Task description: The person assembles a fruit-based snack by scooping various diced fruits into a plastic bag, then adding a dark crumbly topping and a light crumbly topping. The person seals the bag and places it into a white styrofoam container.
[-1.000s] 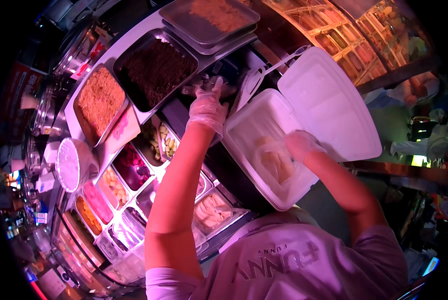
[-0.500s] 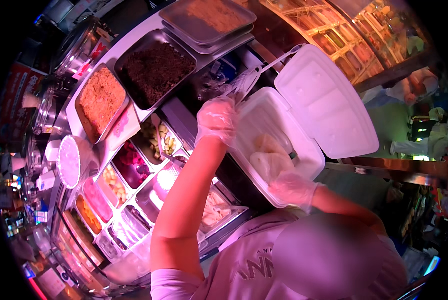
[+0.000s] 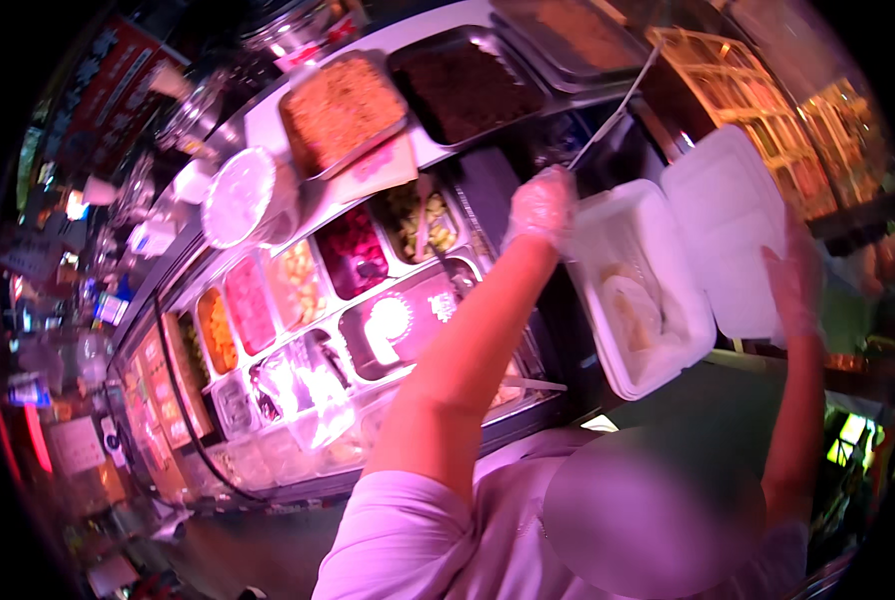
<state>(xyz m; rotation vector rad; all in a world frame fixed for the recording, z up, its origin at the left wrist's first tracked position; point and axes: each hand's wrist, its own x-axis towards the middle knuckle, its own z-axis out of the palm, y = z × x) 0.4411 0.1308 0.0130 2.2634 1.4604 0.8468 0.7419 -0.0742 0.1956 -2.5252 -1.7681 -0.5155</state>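
My left hand [image 3: 542, 212], in a clear glove, is closed beside the near left rim of a white foam box. A thin, long-handled utensil [image 3: 616, 118] runs from my fist up to the right; its other end is hidden. The white box [image 3: 683, 340] holds pale, soft-looking pieces [image 3: 632, 305], too blurred to name. Its white lid [image 3: 726, 225] stands raised along the far right side. My right hand [image 3: 796, 280], also gloved, is at the lid's outer edge, thumb against the inner face and the other fingers along the rim.
Left of the box stand a counter with several topping tubs [image 3: 353, 250], a tray of orange crumbs [image 3: 343, 112], a tray of dark crumbs [image 3: 465, 85] and a white round tub [image 3: 248, 200]. A lit display of trays [image 3: 738, 100] is at the far right.
My right hand has left the box's near rim and moved to the raised lid. The lid looks narrower and more upright. The whole view has turned, shifting the counter to the right.
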